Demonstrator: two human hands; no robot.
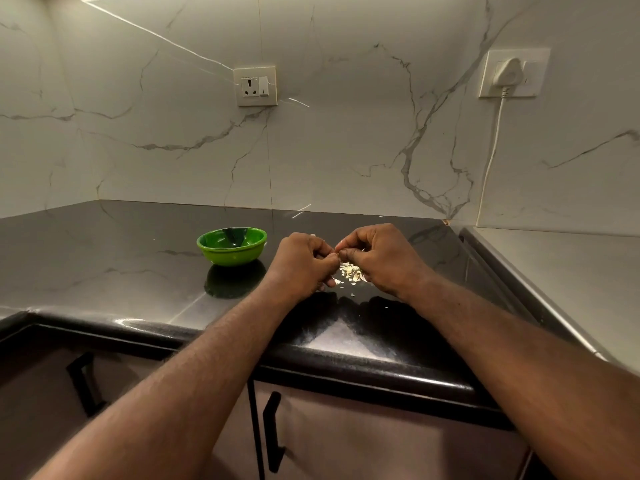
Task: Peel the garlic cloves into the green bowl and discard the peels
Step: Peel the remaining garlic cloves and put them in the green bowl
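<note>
The left hand and right hand together pinch 1 small pale garlic clove; the round glossy green bowl lies leftward, nearer the left hand.

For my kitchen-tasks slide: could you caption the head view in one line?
The left hand and right hand pinch a garlic clove above peels piled on the black counter, green bowl nearby.
</note>
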